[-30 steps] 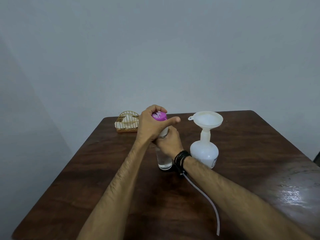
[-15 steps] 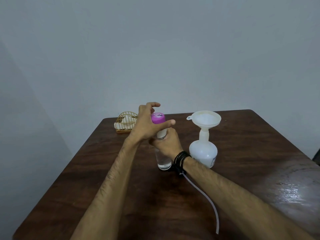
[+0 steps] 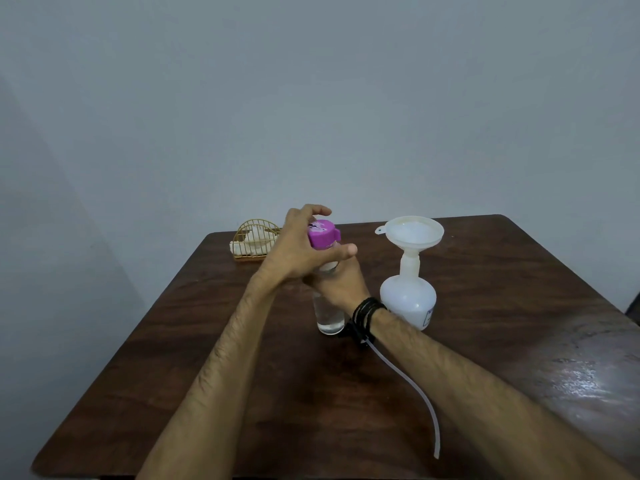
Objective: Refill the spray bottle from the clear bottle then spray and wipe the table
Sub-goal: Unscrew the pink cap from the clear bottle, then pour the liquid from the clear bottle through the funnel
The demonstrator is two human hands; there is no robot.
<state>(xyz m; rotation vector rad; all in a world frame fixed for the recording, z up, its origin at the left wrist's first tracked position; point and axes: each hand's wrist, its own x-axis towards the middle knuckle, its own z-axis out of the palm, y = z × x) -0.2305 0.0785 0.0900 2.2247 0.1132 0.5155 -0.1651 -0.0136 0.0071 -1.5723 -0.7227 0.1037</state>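
The clear bottle [image 3: 329, 317] stands upright at the table's middle with water in its lower part and a purple cap [image 3: 322, 233] on top. My right hand [image 3: 341, 285] grips its body. My left hand [image 3: 298, 251] curls around the cap with the fingers lifted off it and the thumb stretched across the neck below. Right of it stands the white spray bottle [image 3: 408, 299], with a white funnel [image 3: 414, 232] in its neck. The spray head's clear tube [image 3: 408, 379] runs along the table from under my right wrist.
A gold wire basket [image 3: 254, 244] holding a white cloth sits at the back left of the dark wooden table [image 3: 485, 306]. A shiny patch shows on the table's right side. A plain wall rises behind.
My left hand held the purple cap tightly a second ago; its fingers have since lifted and spread. The cap's tab has turned toward the right. My right hand keeps its hold.
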